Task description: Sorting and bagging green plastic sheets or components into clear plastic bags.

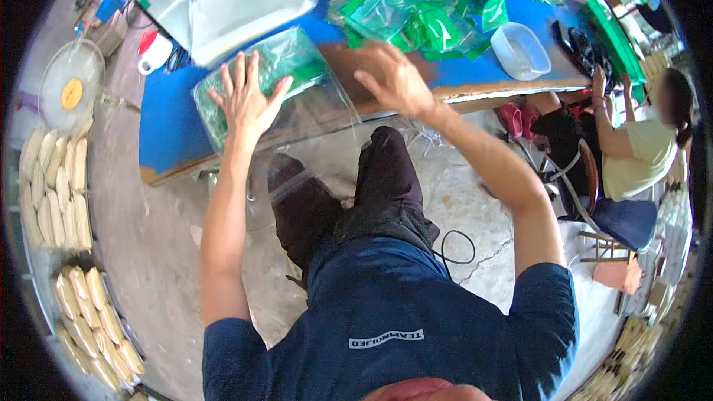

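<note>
My left hand [243, 96] lies spread, fingers apart, on a clear plastic bag [301, 59] with green contents showing through it. The bag rests at the front of the blue table, and its loose clear end hangs over the near edge. To the right of the bag, my right hand [394, 78] is held over the table with its thumb apart from the fingers. Motion smears it somewhat, and I see nothing in it. Beyond that hand lies a heap of green clear-plastic packets [416, 11].
A large whitish metal tray [245, 7] stands behind the bag. A translucent plastic tub [520, 52] sits near the table's right front. A red and white cup [154, 52] is at the left. Another person [639, 152] sits at the right end. Filled sacks [56, 189] are stacked along the left.
</note>
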{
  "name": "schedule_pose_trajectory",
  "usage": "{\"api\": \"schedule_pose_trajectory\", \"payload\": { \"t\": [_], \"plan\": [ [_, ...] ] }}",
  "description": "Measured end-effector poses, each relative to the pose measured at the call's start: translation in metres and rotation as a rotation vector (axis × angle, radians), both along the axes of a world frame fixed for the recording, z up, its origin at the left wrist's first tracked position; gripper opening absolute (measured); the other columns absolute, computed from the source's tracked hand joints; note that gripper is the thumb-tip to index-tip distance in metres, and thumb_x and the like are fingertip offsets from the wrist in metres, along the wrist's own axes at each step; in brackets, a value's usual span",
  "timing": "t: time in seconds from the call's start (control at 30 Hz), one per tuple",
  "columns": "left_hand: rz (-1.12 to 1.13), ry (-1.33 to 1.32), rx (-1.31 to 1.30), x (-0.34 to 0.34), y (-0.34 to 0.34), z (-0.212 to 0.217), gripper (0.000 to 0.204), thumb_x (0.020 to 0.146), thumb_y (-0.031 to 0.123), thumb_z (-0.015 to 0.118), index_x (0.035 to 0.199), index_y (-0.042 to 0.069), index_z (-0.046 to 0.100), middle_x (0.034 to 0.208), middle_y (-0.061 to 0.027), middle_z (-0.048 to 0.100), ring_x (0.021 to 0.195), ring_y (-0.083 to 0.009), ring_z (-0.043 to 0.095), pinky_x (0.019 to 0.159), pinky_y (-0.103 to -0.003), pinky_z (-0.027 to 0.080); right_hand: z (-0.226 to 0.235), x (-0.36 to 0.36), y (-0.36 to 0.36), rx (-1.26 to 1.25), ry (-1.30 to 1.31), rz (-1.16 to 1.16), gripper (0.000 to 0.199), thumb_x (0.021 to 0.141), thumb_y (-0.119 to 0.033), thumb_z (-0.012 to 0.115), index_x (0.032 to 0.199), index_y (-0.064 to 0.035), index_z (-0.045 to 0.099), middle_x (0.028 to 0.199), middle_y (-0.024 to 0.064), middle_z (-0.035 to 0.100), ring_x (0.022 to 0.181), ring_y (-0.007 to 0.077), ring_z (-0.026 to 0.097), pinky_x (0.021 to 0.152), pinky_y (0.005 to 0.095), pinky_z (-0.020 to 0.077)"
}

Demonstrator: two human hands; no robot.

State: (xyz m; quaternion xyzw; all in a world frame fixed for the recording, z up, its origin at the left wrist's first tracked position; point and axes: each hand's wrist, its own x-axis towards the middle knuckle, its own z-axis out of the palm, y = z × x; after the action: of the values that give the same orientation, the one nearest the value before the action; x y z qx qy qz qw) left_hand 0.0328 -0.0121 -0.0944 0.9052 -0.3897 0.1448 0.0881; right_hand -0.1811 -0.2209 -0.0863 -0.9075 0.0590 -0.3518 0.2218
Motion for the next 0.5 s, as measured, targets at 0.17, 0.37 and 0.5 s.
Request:
{"api": "schedule_pose_trajectory", "payload": {
  "t": [0.17, 0.37, 0.5],
  "plan": [
    [-0.032, -0.029, -0.025, -0.013, -0.003, 0.0, 0.088, 0.086, 0.072, 0.051, 0.154, 0.021, 0.029, 0.161, -0.0103, 0.023, 0.147, -0.042, 0.018, 0.108, -0.074, 0.012, -0.009, 0.082, -0.109, -0.187, -0.009, -0.391, 0.081, 0.081, -0.071, 0.06, 0.141, -0.0168, 0.047, 0.146, 0.0265, 0.039, 0.135, 0.0482, 0.035, 0.109, 0.0627, 0.0295],
    [0.004, -0.022, 0.078, 0.016, 0.059, 0.002, 0.091, 0.085, 0.072, 0.052, 0.154, 0.018, 0.029, 0.162, -0.0096, 0.022, 0.147, -0.0422, 0.016, 0.107, -0.075, 0.013, -0.054, 0.112, -0.083, -0.24, 0.533, -0.404, 0.098, 0.075, -0.087, 0.044, 0.15, -0.0233, 0.038, 0.155, 0.0275, 0.025, 0.143, 0.0527, 0.017, 0.11, 0.0723, 0.0123],
    [-0.01, -0.049, 0.054, 0.069, 0.104, 0.012, 0.089, 0.087, 0.071, 0.05, 0.155, 0.019, 0.026, 0.161, -0.0097, 0.022, 0.147, -0.0416, 0.018, 0.107, -0.074, 0.014, -0.044, 0.072, -0.027, -0.16, 0.454, -0.238, 0.091, 0.079, -0.082, 0.048, 0.148, -0.0243, 0.041, 0.153, 0.0257, 0.031, 0.143, 0.0506, 0.02, 0.113, 0.0672, 0.0161]
  ]
}}
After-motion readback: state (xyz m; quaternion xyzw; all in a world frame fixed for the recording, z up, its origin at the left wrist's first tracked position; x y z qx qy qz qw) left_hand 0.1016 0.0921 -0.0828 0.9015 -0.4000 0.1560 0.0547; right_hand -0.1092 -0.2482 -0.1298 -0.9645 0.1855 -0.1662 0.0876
